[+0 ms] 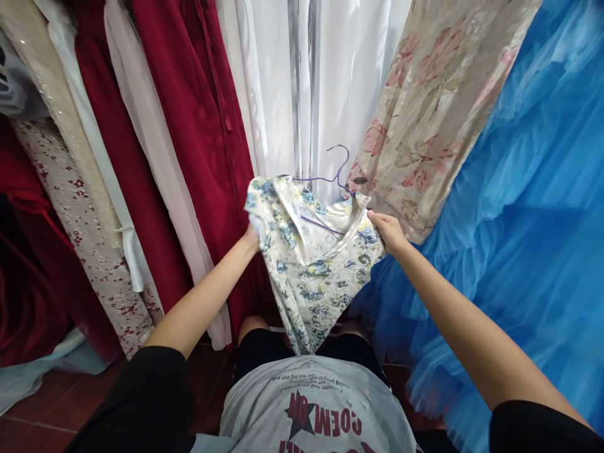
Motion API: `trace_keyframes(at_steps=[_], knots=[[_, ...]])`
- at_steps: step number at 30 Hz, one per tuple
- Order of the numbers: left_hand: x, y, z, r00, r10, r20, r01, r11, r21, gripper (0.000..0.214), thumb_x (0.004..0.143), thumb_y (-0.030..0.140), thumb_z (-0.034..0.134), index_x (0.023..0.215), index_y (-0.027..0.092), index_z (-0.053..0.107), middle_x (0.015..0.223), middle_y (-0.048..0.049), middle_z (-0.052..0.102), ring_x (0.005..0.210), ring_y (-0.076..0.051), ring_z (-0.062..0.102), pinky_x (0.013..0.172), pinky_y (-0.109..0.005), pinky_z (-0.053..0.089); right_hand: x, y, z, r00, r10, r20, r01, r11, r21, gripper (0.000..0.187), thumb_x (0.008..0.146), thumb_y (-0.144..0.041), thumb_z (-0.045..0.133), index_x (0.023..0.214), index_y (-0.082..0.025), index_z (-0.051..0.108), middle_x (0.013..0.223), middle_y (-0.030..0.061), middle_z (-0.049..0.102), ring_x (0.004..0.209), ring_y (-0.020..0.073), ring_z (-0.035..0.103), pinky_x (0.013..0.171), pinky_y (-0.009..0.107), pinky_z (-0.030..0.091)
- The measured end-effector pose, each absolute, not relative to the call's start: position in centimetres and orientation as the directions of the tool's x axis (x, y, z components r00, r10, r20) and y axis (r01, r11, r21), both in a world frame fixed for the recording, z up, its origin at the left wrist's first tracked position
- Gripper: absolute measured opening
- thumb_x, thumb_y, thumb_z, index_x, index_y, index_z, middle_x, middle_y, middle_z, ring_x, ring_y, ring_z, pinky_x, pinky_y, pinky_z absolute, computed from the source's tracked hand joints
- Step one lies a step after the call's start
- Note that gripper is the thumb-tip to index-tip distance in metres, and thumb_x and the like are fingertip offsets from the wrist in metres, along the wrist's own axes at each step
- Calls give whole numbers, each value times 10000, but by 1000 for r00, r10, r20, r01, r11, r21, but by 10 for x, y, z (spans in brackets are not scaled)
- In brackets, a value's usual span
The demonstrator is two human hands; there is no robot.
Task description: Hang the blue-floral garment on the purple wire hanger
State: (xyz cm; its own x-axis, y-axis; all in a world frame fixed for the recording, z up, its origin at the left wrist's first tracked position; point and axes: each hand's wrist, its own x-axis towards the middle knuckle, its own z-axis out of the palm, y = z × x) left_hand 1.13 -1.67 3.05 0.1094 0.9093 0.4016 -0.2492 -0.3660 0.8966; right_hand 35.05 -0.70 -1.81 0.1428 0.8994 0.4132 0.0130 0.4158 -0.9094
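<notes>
A white dress (pixel 321 286) with a blue and yellow flower print hangs in front of me on a purple wire hanger (pixel 340 165). Its neckline faces up, and the hanger's hook points away from me. My right hand (pixel 387 230) pinches the dress at its right shoulder edge, thumb on top. At the other side my left hand (pixel 253 236) is at the left edge of the garment, its fingers mostly hidden behind the cloth. Between the hands the fabric is spread, and its lower part narrows down toward my lap.
Long gowns hang close all around: dark red (pixel 189 126) and pale pink (pixel 151 145) on the left, white (pixel 353 82) behind, beige with pink flowers (pixel 425 126) and blue tulle (pixel 533 264) on the right. Reddish floor tiles (pixel 42 402) show below.
</notes>
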Motion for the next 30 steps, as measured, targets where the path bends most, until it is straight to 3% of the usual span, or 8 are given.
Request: trace_keyframes(at_steps=[4,7,9,14,21,25,28,30], knots=[[3,-16,7,122,935,332,-390,-262,883,626,889,689,551,1188,156,685,1198,-134,740,1284,-329,609,1153,-490,432,348,2,-8,128,940,315,13,316,-949,495,616,-645,801,579,-219,550,485,3,570,469,153,509,487,287,452],[4,-16,-7,-96,923,373,-386,-380,841,540,767,369,813,1245,174,655,1247,-111,725,1253,-299,638,1154,-456,446,335,3,13,72,967,244,41,242,-969,440,649,-568,839,597,-194,614,493,18,604,453,157,532,461,284,452],[1,-18,-16,-223,880,419,-350,-473,808,566,712,219,834,1246,172,653,1256,-102,721,1231,-292,653,1144,-450,461,329,-2,28,47,976,212,65,209,-976,401,665,-513,860,610,-178,646,492,21,612,446,156,538,445,274,439],[-9,-34,-46,-274,867,417,-291,-488,823,466,733,239,825,1172,157,695,1260,-115,721,1262,-315,633,1140,-474,462,333,-24,52,-181,966,185,229,224,-947,379,752,-522,805,762,-149,734,585,45,667,467,143,541,445,259,413],[1,-46,-71,-231,881,412,-245,-462,852,538,741,319,846,1218,143,670,1345,-153,670,1303,-329,603,1156,-498,430,341,-22,54,-178,822,541,508,548,-664,526,888,-521,636,519,-198,446,461,-61,324,464,74,247,472,259,205],[12,-58,-78,-213,855,473,-187,-511,839,582,785,364,813,1301,171,626,1380,-131,649,1339,-312,572,1180,-465,407,347,-19,59,-40,752,658,647,521,-556,361,844,-475,674,665,-161,664,547,1,544,535,133,455,547,272,329],[18,-72,-88,-165,849,502,-163,-526,835,631,835,392,771,1404,226,553,1453,-101,596,1397,-286,516,1215,-426,367,346,-25,58,71,653,754,815,398,-421,298,821,-438,685,935,-173,763,822,80,719,793,256,628,724,335,438],[20,-77,-93,-165,844,510,-153,-533,832,647,857,397,749,1442,249,515,1487,-88,565,1421,-273,488,1235,-413,337,338,-33,49,25,544,838,889,371,-268,326,846,-426,659,1035,-174,740,1043,137,726,1007,334,622,843,399,438]])
